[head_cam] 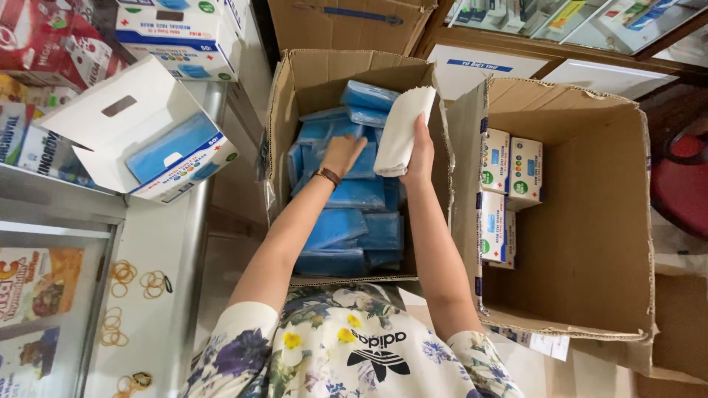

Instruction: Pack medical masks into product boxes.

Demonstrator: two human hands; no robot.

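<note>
At nine o'clock an opened white box [140, 136] of blue masks is seen on the desk [158, 243], beside about six rubber bands [122, 273]; at the centre a cardboard carton [295, 81] is filled with roughly a dozen blue mask packs [346, 225], into which the left hand [343, 153] is pressed, its grip hidden; the right hand [422, 151] is clamped on a white pack [403, 129] above it; at three o'clock a second carton [590, 243], mostly unfilled, holds four small boxes [509, 173].
</note>
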